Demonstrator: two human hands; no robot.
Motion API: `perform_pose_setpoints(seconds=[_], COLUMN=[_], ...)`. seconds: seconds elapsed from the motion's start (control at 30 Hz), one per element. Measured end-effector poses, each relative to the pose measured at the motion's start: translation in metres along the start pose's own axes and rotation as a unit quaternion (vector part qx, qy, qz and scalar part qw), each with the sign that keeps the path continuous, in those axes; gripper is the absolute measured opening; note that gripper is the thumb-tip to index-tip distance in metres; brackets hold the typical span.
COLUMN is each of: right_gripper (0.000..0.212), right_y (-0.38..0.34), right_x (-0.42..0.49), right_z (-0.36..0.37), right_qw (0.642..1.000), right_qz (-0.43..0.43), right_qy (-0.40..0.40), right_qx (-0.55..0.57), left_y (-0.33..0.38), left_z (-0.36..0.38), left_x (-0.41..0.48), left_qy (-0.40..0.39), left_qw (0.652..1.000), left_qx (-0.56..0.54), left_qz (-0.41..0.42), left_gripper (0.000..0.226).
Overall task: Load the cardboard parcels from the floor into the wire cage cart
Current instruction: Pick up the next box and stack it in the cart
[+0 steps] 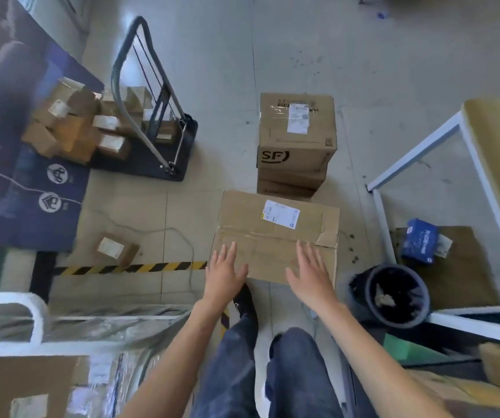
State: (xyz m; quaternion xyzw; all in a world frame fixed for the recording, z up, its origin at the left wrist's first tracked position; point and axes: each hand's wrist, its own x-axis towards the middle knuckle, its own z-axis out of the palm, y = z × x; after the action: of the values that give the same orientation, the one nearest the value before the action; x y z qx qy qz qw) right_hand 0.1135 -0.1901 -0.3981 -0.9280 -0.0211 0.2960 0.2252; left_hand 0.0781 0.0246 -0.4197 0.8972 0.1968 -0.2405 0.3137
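Both hands are hovering palm-down with fingers spread wide and holding nothing: the left hand [226, 271] over the near left corner of the large flat parcel [276, 236], the right hand [310, 274] over its near right edge; whether either is touching the cardboard, I cannot tell. That parcel is lying on the floor just ahead of the feet, the SF parcel stack [297, 140] just behind it. The wire cage cart [36, 309] is standing at lower left, seemingly holding one carton, so most loading is looking undone.
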Motion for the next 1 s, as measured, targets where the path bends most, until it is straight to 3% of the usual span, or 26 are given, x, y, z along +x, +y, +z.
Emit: perform_pose_setpoints(seconds=[0.4,0.63,0.77,0.83,0.9,1.0], right_gripper=[0.079,0.108,0.125,0.114,0.084,0.052], right_y=[0.110,0.177,0.204,0.213,0.219,0.218], right_x=[0.103,0.125,0.139,0.147,0.153,0.158], right_z=[0.055,0.084,0.093,0.096,0.099,0.081], right_qw=[0.985,0.964,0.935,0.909,0.896,0.894], right_qz=[0.159,0.245,0.301,0.336,0.338,0.310], right_qy=[-0.031,-0.002,-0.050,-0.070,-0.071,-0.018], right_qx=[0.061,0.106,0.180,0.237,0.278,0.325], left_y=[-0.065,-0.114,-0.128,-0.129,-0.127,-0.114], left_z=[0.042,0.066,0.079,0.082,0.082,0.070], left_x=[0.151,0.179,0.183,0.187,0.189,0.188], left_qy=[-0.047,-0.074,-0.067,-0.069,-0.064,-0.046], left_qw=[0.995,0.970,0.945,0.932,0.925,0.913], left_qx=[-0.030,-0.192,-0.270,-0.294,-0.305,-0.336], left_qz=[-0.085,-0.127,-0.170,-0.202,-0.216,-0.225], left_gripper=[0.088,0.099,0.081,0.078,0.073,0.063])
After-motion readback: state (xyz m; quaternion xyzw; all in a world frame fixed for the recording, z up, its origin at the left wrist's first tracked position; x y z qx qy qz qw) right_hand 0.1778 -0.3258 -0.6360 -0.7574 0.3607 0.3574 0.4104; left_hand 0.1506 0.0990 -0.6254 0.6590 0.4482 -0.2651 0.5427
